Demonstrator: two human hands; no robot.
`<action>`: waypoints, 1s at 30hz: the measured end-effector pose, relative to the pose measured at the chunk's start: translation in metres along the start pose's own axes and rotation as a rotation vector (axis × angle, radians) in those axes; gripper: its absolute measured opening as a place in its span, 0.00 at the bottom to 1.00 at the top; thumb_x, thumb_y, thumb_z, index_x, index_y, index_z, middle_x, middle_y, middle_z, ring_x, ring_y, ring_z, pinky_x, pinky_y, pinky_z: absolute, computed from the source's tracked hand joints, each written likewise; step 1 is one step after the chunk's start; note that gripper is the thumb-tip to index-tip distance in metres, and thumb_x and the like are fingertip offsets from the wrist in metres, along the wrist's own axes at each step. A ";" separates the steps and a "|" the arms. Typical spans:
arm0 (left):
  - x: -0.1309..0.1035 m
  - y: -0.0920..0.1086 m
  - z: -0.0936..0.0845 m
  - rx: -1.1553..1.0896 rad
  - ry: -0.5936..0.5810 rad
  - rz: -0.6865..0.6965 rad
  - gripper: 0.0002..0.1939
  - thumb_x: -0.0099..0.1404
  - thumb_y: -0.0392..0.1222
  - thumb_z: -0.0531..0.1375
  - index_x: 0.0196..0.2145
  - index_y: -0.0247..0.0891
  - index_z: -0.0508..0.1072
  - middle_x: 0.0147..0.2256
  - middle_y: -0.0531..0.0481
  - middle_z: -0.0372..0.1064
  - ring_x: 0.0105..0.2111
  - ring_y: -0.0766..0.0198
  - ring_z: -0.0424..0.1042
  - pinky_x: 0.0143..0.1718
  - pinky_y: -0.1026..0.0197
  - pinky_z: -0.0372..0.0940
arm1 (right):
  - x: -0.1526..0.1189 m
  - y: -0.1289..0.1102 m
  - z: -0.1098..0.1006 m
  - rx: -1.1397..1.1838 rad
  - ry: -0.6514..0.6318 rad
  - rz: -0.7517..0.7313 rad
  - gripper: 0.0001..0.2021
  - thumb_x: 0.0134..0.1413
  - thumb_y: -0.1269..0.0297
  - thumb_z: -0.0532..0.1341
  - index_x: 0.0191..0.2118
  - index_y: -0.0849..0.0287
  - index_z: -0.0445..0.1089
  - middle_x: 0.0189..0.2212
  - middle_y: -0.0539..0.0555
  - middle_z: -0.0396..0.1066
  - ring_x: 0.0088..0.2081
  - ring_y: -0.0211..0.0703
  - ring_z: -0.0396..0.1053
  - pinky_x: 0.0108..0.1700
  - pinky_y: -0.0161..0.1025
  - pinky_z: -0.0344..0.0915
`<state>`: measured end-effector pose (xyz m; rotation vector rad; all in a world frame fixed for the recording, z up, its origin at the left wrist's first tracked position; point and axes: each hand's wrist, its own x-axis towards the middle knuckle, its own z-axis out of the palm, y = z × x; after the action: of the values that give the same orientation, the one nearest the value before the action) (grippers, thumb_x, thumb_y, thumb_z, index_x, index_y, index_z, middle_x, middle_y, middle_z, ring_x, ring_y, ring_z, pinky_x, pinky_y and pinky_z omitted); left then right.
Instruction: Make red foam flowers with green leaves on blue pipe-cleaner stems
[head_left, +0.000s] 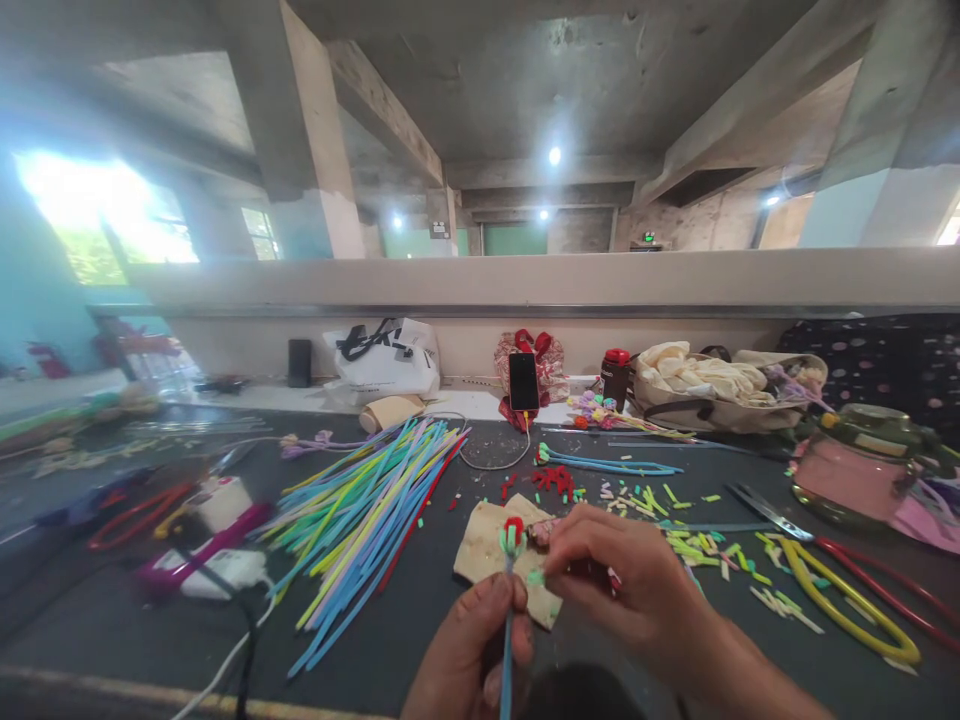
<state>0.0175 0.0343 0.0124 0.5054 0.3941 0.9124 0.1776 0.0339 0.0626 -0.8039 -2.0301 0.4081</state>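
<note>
My left hand (472, 640) pinches the blue stem of a small pipe-cleaner flower (512, 540) and holds it upright. The flower's head is red on top with pale green around it. Close to its right, my right hand (630, 575) has its thumb and fingers drawn together. Whatever lies between those fingertips is hidden or too small to name. Beneath both hands lies a beige pad (474, 545) bearing small scraps. Just beyond it are short red pipe-cleaner pieces (555, 482) and finished-looking blue-stemmed flowers (615, 464).
A large bundle of coloured pipe cleaners (375, 530) spreads to the left, beside a magenta device (206, 550) with cords. Scissors with yellow handles (847, 610), a red-handled tool (862, 565) and green cuttings (697, 545) lie right. A phone (523, 382) leans at the back.
</note>
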 end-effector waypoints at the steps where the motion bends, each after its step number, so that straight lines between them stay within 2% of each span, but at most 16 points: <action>1: -0.001 0.001 -0.001 -0.001 -0.015 -0.024 0.08 0.53 0.42 0.62 0.24 0.33 0.72 0.15 0.53 0.69 0.08 0.80 0.55 0.10 0.78 0.52 | 0.000 0.005 -0.002 0.031 0.017 0.025 0.04 0.48 0.73 0.57 0.26 0.60 0.67 0.24 0.51 0.67 0.26 0.35 0.64 0.26 0.30 0.59; 3: -0.003 0.003 -0.004 0.008 -0.033 -0.068 0.08 0.55 0.42 0.60 0.25 0.33 0.72 0.15 0.51 0.70 0.08 0.80 0.55 0.09 0.78 0.50 | 0.002 0.015 -0.006 0.095 0.044 0.087 0.03 0.48 0.72 0.58 0.27 0.60 0.67 0.25 0.51 0.67 0.25 0.35 0.64 0.24 0.30 0.59; 5: -0.004 0.003 -0.006 0.016 -0.012 -0.119 0.08 0.56 0.41 0.60 0.25 0.32 0.72 0.16 0.50 0.70 0.10 0.77 0.60 0.09 0.78 0.49 | 0.003 0.023 -0.008 0.142 0.052 0.132 0.03 0.48 0.72 0.58 0.28 0.60 0.68 0.25 0.51 0.67 0.25 0.35 0.64 0.25 0.31 0.59; 8: -0.005 0.003 -0.007 0.038 0.026 -0.179 0.09 0.56 0.41 0.59 0.24 0.32 0.72 0.16 0.49 0.71 0.14 0.74 0.66 0.09 0.78 0.48 | 0.005 0.027 -0.011 0.159 0.034 0.106 0.03 0.48 0.72 0.58 0.28 0.61 0.69 0.26 0.51 0.68 0.28 0.36 0.65 0.28 0.32 0.61; 13: -0.007 0.002 -0.002 0.122 0.037 -0.260 0.09 0.54 0.42 0.60 0.23 0.32 0.71 0.13 0.52 0.69 0.08 0.77 0.59 0.08 0.77 0.45 | 0.011 0.024 -0.019 0.143 -0.091 0.033 0.02 0.48 0.71 0.60 0.28 0.61 0.71 0.27 0.52 0.69 0.29 0.36 0.66 0.30 0.32 0.61; 18: -0.006 0.004 0.001 0.257 0.087 -0.305 0.09 0.51 0.43 0.61 0.21 0.33 0.71 0.10 0.53 0.67 0.08 0.77 0.57 0.08 0.76 0.43 | 0.018 0.025 -0.027 0.079 -0.248 0.019 0.04 0.49 0.69 0.61 0.28 0.60 0.72 0.28 0.52 0.69 0.32 0.37 0.67 0.34 0.33 0.63; 22: -0.004 0.000 -0.001 0.297 0.119 -0.304 0.10 0.52 0.43 0.60 0.21 0.33 0.72 0.09 0.52 0.66 0.07 0.78 0.55 0.10 0.76 0.43 | 0.015 0.025 -0.025 0.049 -0.279 0.036 0.03 0.48 0.68 0.62 0.28 0.60 0.73 0.29 0.52 0.68 0.33 0.37 0.68 0.35 0.32 0.63; 26: -0.006 -0.008 0.001 0.308 0.196 -0.200 0.11 0.55 0.40 0.57 0.20 0.33 0.72 0.08 0.53 0.64 0.07 0.79 0.53 0.10 0.77 0.41 | 0.013 0.022 -0.020 -0.006 -0.273 0.021 0.02 0.46 0.69 0.62 0.28 0.60 0.73 0.30 0.52 0.67 0.33 0.36 0.67 0.34 0.31 0.62; 30: -0.009 -0.012 0.003 0.285 0.260 -0.131 0.11 0.54 0.39 0.59 0.19 0.33 0.73 0.09 0.53 0.64 0.08 0.79 0.51 0.11 0.76 0.42 | 0.014 0.019 -0.018 -0.083 -0.284 -0.017 0.02 0.47 0.71 0.61 0.28 0.60 0.72 0.30 0.51 0.67 0.34 0.37 0.67 0.36 0.32 0.62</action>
<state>0.0219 0.0203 0.0094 0.6148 0.7926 0.8009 0.1947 0.0565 0.0707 -0.8153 -2.3292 0.4517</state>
